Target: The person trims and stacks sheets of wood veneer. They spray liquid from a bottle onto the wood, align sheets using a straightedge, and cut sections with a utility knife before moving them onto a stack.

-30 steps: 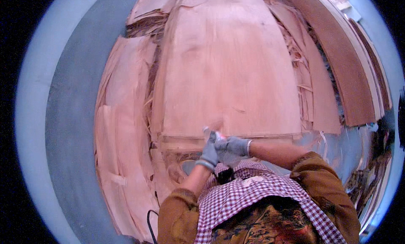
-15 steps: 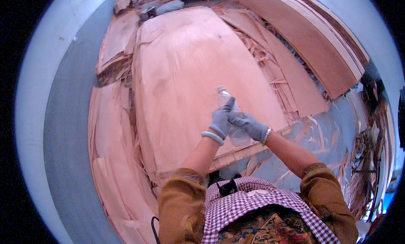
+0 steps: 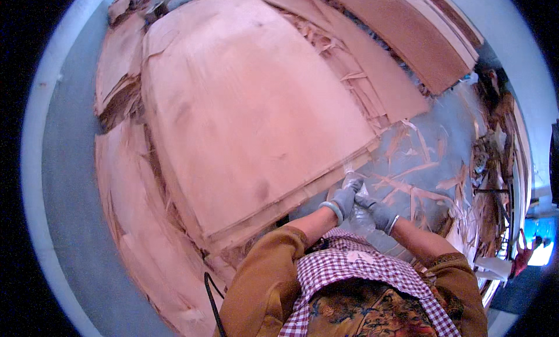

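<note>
A clear plastic bottle [image 3: 360, 223] is held between both my gloved hands, close in front of the checked apron. My left hand [image 3: 346, 199], in a grey glove, is closed round its upper part, below the neck. Lower on the bottle, my right hand [image 3: 377, 213] grips its side, also gloved in grey. The bottle's neck points away from me, over the near edge of a large stack of thin wood veneer sheets [image 3: 250, 110]. My fingers hide much of the bottle's middle, and I cannot tell whether a cap is on.
Narrower veneer pieces [image 3: 125, 185] lie along the stack's left side. Torn strips [image 3: 413, 191] litter the grey floor [image 3: 454, 124] at right. Brown boards [image 3: 413, 37] are piled at the far right. A black cord [image 3: 212, 302] hangs by my left sleeve.
Both hands have drawn the bottle toward my body and to the right, from above the sheets to their near edge. The view has shifted, so the stack appears farther left and higher.
</note>
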`<state>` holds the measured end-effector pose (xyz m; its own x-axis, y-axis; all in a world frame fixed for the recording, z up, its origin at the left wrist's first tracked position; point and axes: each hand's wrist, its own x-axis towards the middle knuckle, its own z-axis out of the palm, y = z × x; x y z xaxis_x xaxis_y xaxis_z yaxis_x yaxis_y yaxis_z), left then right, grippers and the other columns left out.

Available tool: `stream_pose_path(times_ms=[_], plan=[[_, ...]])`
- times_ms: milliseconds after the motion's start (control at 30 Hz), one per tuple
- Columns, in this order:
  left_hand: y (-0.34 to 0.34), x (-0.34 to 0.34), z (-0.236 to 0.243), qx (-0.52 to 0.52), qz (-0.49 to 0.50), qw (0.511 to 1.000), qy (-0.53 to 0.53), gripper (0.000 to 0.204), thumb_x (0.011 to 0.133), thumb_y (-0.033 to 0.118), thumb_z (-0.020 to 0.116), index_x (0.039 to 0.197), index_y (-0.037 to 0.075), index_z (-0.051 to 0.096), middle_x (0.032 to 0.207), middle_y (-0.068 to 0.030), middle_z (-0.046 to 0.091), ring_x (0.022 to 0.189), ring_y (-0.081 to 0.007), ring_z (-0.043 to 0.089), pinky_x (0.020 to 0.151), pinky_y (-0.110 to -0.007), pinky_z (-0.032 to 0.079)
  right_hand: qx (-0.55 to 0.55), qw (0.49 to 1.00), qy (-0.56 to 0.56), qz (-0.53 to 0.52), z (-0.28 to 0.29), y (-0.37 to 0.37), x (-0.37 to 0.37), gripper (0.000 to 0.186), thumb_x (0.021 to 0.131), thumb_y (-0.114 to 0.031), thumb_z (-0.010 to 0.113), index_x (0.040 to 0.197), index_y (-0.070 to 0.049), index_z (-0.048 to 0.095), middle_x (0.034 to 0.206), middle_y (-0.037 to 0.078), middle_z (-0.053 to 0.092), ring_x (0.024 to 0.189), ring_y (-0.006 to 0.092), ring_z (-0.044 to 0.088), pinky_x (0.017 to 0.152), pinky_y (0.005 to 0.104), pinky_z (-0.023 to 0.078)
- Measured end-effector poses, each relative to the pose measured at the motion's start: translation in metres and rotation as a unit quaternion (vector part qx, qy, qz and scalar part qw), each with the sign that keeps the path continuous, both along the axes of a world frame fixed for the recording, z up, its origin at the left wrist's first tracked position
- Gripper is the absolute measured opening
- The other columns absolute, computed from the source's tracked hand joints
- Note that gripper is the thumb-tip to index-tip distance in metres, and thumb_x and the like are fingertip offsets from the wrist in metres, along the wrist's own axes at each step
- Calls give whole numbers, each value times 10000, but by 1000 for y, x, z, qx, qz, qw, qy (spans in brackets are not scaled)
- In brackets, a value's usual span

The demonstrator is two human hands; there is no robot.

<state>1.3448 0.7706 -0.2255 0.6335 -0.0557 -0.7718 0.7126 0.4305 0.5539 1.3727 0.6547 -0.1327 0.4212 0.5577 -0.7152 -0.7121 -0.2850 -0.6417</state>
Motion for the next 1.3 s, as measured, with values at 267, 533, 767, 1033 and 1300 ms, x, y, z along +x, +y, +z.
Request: stream_pose_path(times_ms=[267, 533, 767, 1033, 1300], plan=[[137, 17, 82, -38, 318, 937, -136, 437, 816, 496, 613, 836, 60, 611, 789, -46, 592, 670, -161, 567, 613, -311, 495, 45, 980, -107, 160, 40, 141, 47, 365, 908, -325, 532, 1077, -5, 579, 1006, 16, 582, 908, 114, 534, 809, 266, 447], [189, -89, 44, -116, 471, 854, -187, 498, 813, 574, 557, 843, 79, 596, 753, -39, 603, 628, -162, 589, 580, -299, 508, 46, 931, -27, 360, -18, 224, -5, 337, 895, -280, 572, 1091, -8, 588, 994, 12, 604, 880, 109, 568, 783, 270, 474], [162, -134, 53, -139, 550, 822, -48, 528, 769, 490, 671, 976, 21, 544, 859, -82, 611, 660, -190, 603, 560, -373, 517, 27, 914, 24, 405, -11, 213, -45, 311, 826, -256, 665, 1021, -23, 598, 943, 9, 617, 833, 110, 566, 757, 267, 472], [105, -95, 52, 239, 355, 902, -55, 551, 764, 389, 714, 1066, 16, 445, 986, -111, 573, 870, -188, 584, 669, -339, 509, 54, 937, -126, 322, -23, 142, -10, 693, 743, -89, 733, 1271, -53, 286, 1102, 55, 532, 933, 151, 555, 844, 283, 471], [102, -205, 5, -55, 195, 977, -67, 475, 857, 367, 602, 1129, -10, 508, 995, -83, 603, 862, -166, 589, 738, -309, 495, 45, 923, -14, 381, -74, 118, -42, 590, 761, -229, 720, 1222, -35, 406, 1071, 56, 564, 958, 134, 542, 834, 280, 460]])
